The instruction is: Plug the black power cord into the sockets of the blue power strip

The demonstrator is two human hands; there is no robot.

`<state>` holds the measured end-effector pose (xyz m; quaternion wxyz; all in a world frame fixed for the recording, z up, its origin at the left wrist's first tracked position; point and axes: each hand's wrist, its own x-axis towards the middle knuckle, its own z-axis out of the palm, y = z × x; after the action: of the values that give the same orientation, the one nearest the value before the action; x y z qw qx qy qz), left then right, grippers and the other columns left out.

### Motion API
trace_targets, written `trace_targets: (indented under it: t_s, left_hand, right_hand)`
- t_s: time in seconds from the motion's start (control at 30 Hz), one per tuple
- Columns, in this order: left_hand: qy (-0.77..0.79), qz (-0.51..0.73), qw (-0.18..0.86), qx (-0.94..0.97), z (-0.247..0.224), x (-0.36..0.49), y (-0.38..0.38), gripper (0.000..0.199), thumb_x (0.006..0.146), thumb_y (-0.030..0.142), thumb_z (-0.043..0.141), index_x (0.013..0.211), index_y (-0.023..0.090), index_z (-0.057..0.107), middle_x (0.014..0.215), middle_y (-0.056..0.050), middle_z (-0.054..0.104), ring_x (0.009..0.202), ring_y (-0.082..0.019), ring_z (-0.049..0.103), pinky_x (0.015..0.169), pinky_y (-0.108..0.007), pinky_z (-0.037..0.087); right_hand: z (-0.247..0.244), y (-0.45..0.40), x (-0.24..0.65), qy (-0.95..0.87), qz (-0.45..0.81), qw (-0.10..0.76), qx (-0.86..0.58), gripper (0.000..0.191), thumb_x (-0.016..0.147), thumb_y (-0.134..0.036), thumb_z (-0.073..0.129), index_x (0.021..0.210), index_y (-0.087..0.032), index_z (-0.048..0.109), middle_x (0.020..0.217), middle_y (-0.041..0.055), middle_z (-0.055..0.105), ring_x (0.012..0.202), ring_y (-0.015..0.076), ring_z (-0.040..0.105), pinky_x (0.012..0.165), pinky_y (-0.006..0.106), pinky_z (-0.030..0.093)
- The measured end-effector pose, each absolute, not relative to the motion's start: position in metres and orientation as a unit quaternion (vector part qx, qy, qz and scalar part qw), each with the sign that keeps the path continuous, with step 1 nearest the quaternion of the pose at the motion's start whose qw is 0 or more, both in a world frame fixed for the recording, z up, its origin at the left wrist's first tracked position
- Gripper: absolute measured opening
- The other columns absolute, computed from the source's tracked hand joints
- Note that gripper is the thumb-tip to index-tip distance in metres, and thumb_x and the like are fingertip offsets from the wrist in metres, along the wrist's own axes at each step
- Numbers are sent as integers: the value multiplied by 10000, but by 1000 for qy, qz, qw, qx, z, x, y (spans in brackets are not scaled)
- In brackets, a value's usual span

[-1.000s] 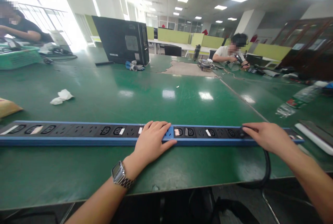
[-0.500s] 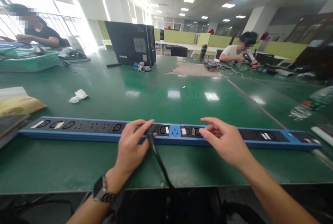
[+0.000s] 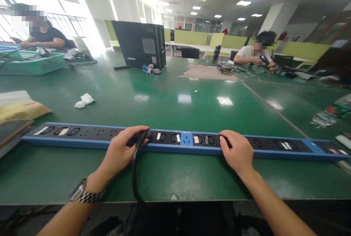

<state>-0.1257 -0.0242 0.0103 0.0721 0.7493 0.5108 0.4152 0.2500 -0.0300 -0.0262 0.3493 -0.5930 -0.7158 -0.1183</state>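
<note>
On a clock face laid over the desk [image 3: 156,181] and centred on the blue socket [image 3: 187,139], with 6 nearest the wearer, the power strip [image 3: 189,149] stretches from 9 to 3. It is long and narrow: a blue casing around a black face with a row of sockets, some with rounded outlines, others with plain slits. White and pinkish labels [image 3: 196,139] are stuck along it, and a second blue section [image 3: 312,146] sits toward 3.

The hands are apart, each at the strip. The left hand [image 3: 120,150], at 9, has thumb and fingers closed about a black plug [image 3: 146,134] at the socket face; its black cable [image 3: 134,173] drops toward 7 and over the near edge. The right hand [image 3: 238,152], at 3, rests curled against the strip, fingertips touching it; whether it grips anything I cannot tell.

The desk's near edge crosses at 6, with a band of green surface between it and the strip. Beyond the strip, from 11 round to 1, a broad glossy stretch of green runs back to the computer tower [image 3: 137,44] at 11. Room narrows at the sides: crumpled tissue [image 3: 86,99] lies at 10, a yellow packet [image 3: 24,112] close beyond the strip's 9 o'clock end, and a plastic bottle [image 3: 333,111] between 2 and 3.
</note>
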Motion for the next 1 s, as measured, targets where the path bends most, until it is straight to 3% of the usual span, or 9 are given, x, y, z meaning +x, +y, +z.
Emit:
trace_targets:
  t_s: [0.13,0.3,0.53,0.7,0.87,1.0]
  left_hand:
    - [512,508,59,690,19,-93,-28,351,852,405,664,1156,235,622,1080,-39,705,950,-217,678,899,-360,530]
    - [422,425,112,793,21,-32,-22,224,853,294,654,1062,215,665,1021,-54,723,955,-218,670,863,-368,531]
    - [465,403,153,773,6,-16,-20,236,856,283,640,1081,215,656,1014,-56,722,936,-221,671,843,-379,523]
    - [485,359,117,789,6,-13,-18,214,839,261,648,1050,229,664,1015,-49,727,958,-246,657,860,-420,496]
    - [443,407,84,795,8,-3,-23,232,842,185,603,1068,219,648,1040,-54,721,1004,-241,647,880,-407,493]
    - [372,461,52,804,21,13,-35,266,859,202,588,1125,211,601,1039,-66,710,988,-225,642,870,-374,498]
  right_hand:
    - [-27,-29,248,-708,-124,357,-597,235,898,-272,495,936,-183,709,1007,60,741,970,211,666,906,342,465]
    - [-26,-31,247,-708,-121,352,-600,251,906,-275,479,948,-188,710,1017,65,743,978,217,667,899,348,460]
    - [-27,-31,246,-704,-123,364,-597,259,904,-259,471,954,-189,715,1028,65,743,987,217,666,912,349,454]
    - [-29,-28,246,-697,-106,371,-604,246,894,-257,483,949,-190,713,1028,64,742,984,220,662,914,355,454]
    - [-5,-42,235,-645,8,474,-600,241,904,-357,511,881,-197,690,964,76,731,950,219,650,880,357,476]
    - [28,-78,199,-636,206,466,-580,334,872,-460,577,1083,-206,629,765,7,686,667,151,624,627,261,480]
